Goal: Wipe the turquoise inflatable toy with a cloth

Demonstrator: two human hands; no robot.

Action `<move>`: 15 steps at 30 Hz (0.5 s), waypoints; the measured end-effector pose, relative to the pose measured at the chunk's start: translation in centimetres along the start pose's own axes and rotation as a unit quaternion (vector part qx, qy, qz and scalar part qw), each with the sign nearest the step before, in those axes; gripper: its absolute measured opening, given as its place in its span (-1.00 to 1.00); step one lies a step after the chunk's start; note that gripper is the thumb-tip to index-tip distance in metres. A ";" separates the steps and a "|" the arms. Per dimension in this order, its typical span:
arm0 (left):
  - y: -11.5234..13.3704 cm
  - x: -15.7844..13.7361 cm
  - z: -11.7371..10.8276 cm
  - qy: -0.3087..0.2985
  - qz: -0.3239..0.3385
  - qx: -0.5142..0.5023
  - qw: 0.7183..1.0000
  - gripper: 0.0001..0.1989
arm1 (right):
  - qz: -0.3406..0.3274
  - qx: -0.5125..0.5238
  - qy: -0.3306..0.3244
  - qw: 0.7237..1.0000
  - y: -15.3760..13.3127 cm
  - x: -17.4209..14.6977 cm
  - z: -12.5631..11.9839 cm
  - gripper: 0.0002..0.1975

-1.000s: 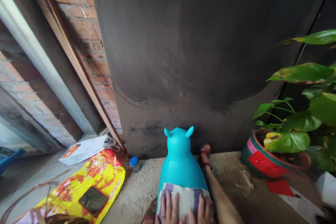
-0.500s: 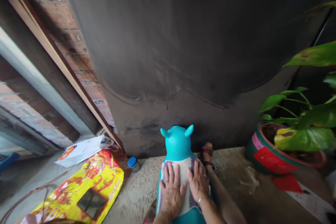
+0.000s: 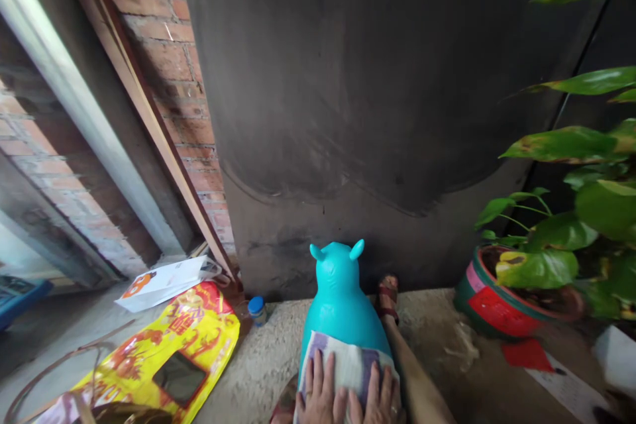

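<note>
A teal inflatable animal toy with two small ears stands at the bottom middle, between the wearer's legs, its head towards the dark panel. Over its back lies a white cloth with purple stripes. My left hand lies flat on the cloth, fingers stretched out. Beside it, my right hand presses flat on the cloth's right part, fingers also extended. The lower parts of both hands are cut off by the bottom edge of the view.
A dark panel rises in front. On the left lie a yellow bag, a white paper bag and a jar with a blue lid. A potted plant stands right, with red paper below it. A sandalled foot is close by.
Both hands and the cloth have slid back along the toy towards me, baring its neck and upper back. The view has shifted slightly.
</note>
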State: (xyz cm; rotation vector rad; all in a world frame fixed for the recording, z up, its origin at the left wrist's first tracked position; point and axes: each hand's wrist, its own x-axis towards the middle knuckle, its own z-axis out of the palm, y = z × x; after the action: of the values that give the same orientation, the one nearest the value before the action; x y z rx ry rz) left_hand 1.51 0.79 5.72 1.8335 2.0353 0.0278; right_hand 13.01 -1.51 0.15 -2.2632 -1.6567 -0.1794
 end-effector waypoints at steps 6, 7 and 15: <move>1.3 6.8 -2.4 0.023 -0.043 -0.083 0.995 -0.41 | -0.098 0.105 0.090 0.985 -3.9 10.8 2.1 -0.20; 1.3 8.0 -2.8 0.027 -0.040 -0.103 0.994 -0.40 | -0.119 0.130 0.097 0.980 -4.5 12.3 2.3 -0.20; 0.2 13.5 -3.1 0.058 0.019 -0.316 0.947 -0.30 | -0.325 0.119 0.184 0.920 -7.0 19.4 -2.0 -0.25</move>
State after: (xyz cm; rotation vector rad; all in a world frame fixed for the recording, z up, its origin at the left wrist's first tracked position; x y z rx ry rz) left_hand -0.03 14.49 4.87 1.4762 1.7706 0.7282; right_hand 12.68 17.23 8.99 -1.3327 -2.0117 -0.4923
